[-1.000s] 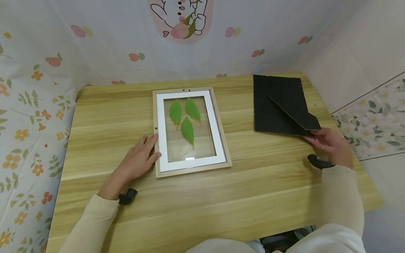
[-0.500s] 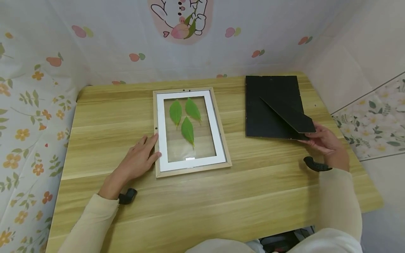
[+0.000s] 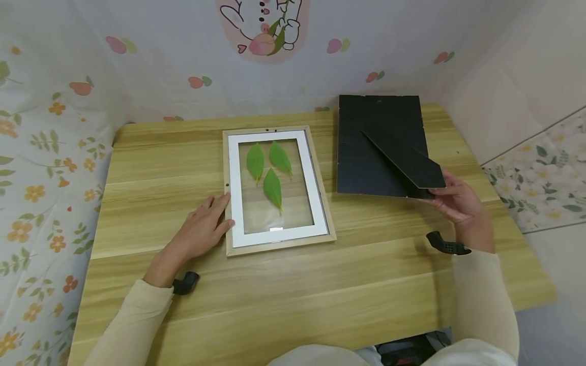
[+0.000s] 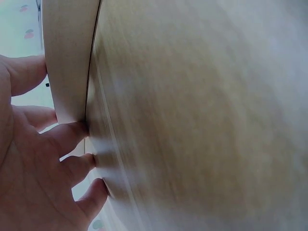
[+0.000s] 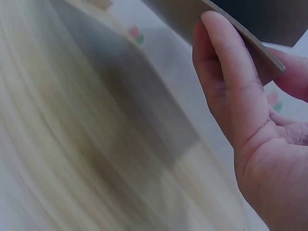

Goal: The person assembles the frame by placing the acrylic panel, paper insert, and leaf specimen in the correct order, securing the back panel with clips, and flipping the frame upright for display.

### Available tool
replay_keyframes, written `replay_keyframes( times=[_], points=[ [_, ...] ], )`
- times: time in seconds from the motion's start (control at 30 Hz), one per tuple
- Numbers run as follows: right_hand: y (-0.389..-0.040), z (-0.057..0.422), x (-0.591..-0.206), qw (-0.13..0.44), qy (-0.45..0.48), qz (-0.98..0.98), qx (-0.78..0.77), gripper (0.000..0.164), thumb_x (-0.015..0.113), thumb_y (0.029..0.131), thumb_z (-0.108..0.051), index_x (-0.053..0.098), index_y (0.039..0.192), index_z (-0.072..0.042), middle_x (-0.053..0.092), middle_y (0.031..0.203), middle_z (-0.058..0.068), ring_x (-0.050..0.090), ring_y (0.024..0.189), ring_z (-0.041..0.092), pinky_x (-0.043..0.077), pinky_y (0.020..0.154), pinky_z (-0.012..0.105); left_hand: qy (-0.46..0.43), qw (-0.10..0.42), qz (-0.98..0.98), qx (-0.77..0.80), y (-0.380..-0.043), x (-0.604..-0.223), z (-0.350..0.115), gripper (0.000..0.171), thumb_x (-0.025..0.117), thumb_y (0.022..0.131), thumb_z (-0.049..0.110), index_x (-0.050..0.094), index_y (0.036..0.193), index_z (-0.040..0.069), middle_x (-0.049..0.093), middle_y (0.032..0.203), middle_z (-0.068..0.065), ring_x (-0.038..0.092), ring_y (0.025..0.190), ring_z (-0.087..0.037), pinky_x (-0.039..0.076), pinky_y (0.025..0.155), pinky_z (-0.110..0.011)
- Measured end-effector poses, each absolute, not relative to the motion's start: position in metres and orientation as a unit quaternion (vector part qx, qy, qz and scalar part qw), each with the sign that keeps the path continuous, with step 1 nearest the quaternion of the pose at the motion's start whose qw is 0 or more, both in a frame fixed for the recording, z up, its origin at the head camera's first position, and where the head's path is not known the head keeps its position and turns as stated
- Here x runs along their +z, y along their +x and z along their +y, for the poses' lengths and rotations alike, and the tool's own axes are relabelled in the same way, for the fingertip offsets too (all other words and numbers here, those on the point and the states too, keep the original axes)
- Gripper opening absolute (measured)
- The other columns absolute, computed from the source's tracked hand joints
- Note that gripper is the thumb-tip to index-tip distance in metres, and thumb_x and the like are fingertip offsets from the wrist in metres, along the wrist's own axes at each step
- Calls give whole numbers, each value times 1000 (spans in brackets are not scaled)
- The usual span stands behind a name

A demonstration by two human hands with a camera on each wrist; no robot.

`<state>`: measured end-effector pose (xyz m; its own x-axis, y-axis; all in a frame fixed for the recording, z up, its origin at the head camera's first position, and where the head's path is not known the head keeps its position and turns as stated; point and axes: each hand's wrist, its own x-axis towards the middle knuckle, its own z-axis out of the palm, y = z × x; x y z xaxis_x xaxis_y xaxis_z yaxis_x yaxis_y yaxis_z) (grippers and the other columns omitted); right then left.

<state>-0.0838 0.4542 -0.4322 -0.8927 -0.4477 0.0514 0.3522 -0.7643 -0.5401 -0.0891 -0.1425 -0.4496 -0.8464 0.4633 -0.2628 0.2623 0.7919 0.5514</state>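
Note:
A light wooden picture frame [image 3: 281, 245] lies on the table with a white mat [image 3: 274, 237] and clear glass. Three green leaves [image 3: 272, 189] are set out within the mat's opening. My left hand [image 3: 197, 231] rests at the frame's left edge; in the left wrist view, its fingertips touch the side of the frame [image 4: 70, 62]. A black backing board [image 3: 382, 114] with an angled stand leg [image 3: 405, 157] is tilted up to the right. My right hand [image 3: 460, 203] grips its lower right corner, thumb above and fingers beneath the board [image 5: 178, 19].
The wood-grain table [image 3: 293, 295] reaches back to a white patterned cloth [image 3: 160, 61]. Floral cloth [image 3: 46, 203] hangs at the left and a pale wall panel [image 3: 517, 76] stands on the right. Each wrist wears a black camera [image 3: 185, 283].
My right hand has carried the backing board leftward, closer to the frame, and raised it somewhat. The left hand, frame and leaves stay in place.

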Motion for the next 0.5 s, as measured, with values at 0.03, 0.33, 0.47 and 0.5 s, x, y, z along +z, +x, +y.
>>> replay_keyframes(
  times=[0.03,0.33,0.47,0.5],
  points=[
    [-84,449,-431,212,-93,265,-936,68,3,89,24,34,147,4,45,142,25,49,128,41,43,98,56,196,196,926,256,-89,-449,-142,68,43,104,36,7,158,15,17,161,-15,8,147,-45,15,109,-70],
    [-86,396,-417,216,-103,257,-936,72,8,87,28,30,150,0,43,146,22,48,130,39,44,96,56,199,188,928,253,-89,-450,-143,68,42,104,38,9,158,14,18,161,-18,10,146,-46,16,109,-69],
    [-87,372,-412,230,-102,253,-934,72,12,88,28,30,151,-1,44,144,22,51,128,38,44,95,56,197,193,928,252,-90,-451,-143,68,41,104,39,8,158,15,16,161,-18,9,147,-45,15,110,-69],
    [-88,367,-411,235,-103,251,-933,70,12,88,28,30,150,-1,45,144,22,51,128,38,44,95,56,197,193,928,252,-90,-451,-143,68,41,104,39,8,158,15,16,161,-17,9,147,-45,15,110,-69]
  ],
)
